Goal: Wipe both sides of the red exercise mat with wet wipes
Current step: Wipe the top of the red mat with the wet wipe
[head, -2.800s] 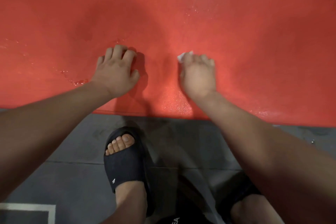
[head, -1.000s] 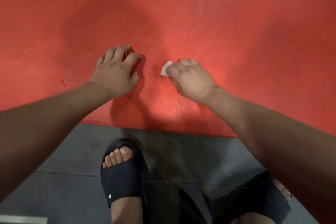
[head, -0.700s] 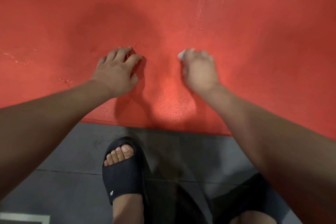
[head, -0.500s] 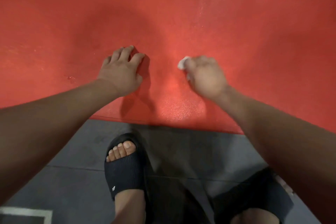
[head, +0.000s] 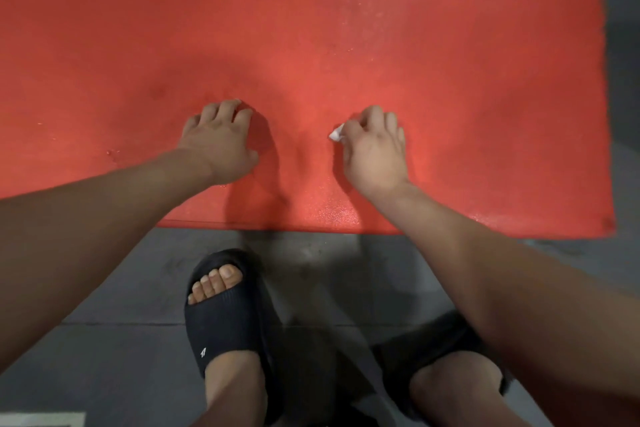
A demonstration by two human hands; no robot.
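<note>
The red exercise mat (head: 346, 28) lies flat on the grey floor and fills the upper half of the view; its right end and near edge show. My left hand (head: 218, 142) rests palm down on the mat, fingers slightly spread, holding nothing. To its right my right hand (head: 375, 149) presses down on a white wet wipe (head: 336, 133), of which only a small corner sticks out by the thumb. The mat's surface near the front edge glistens with moisture.
My left foot in a black slide sandal (head: 228, 315) stands on the grey floor (head: 121, 288) just in front of the mat. My right knee (head: 453, 381) is at the bottom right. A white floor marking (head: 41, 419) shows at the bottom left.
My right hand has rubbed the wipe back and forth over the mat, ending a little farther right. The view has shifted so the mat's right end now shows. My left hand stays planted.
</note>
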